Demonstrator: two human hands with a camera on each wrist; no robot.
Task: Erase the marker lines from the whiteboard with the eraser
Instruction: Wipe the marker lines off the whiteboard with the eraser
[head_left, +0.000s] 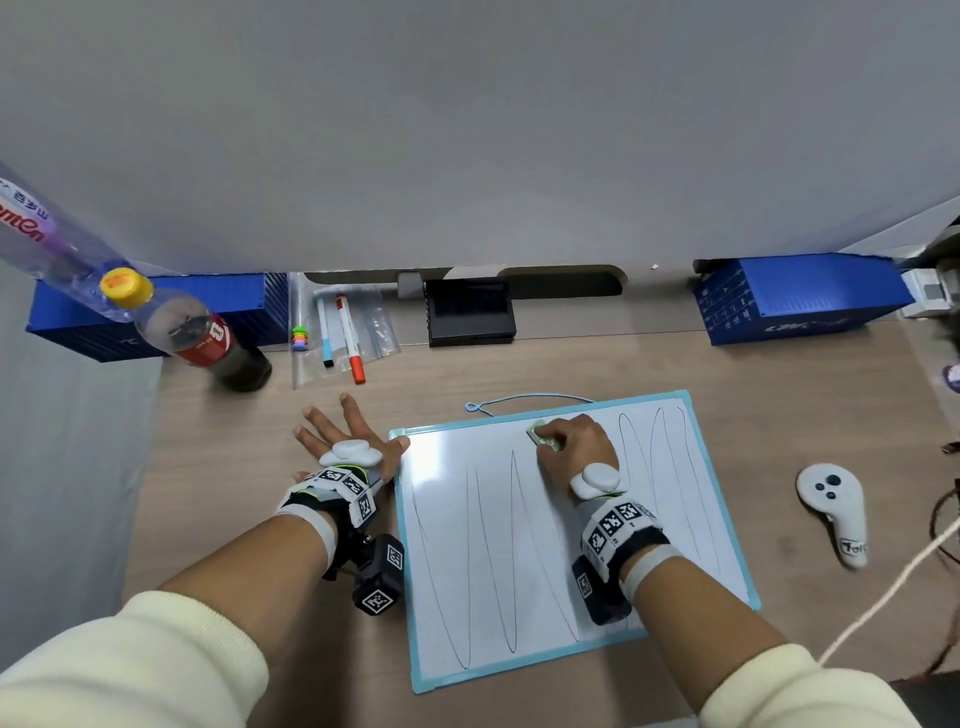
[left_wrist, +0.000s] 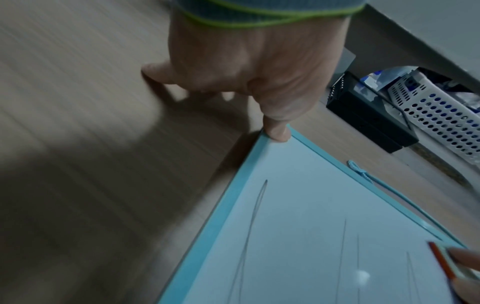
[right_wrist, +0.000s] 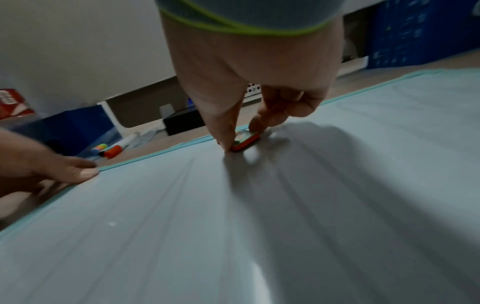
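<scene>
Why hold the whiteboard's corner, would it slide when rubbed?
Probably. The whiteboard looks thin and light, lying flat on a smooth wooden desk, so rubbing with the eraser could push it. The left hand has its thumb on the corner. It looks stiff, unlikely to bend.

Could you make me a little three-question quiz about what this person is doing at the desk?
1. True or false: the right hand grips the eraser on the whiteboard.
2. What does the left hand's thumb touch? A) red marker B) the whiteboard's corner C) bottle
3. Fill in: the eraser sits near the whiteboard's ___ edge.

Key: 1 true; 2 B; 3 far.
</scene>
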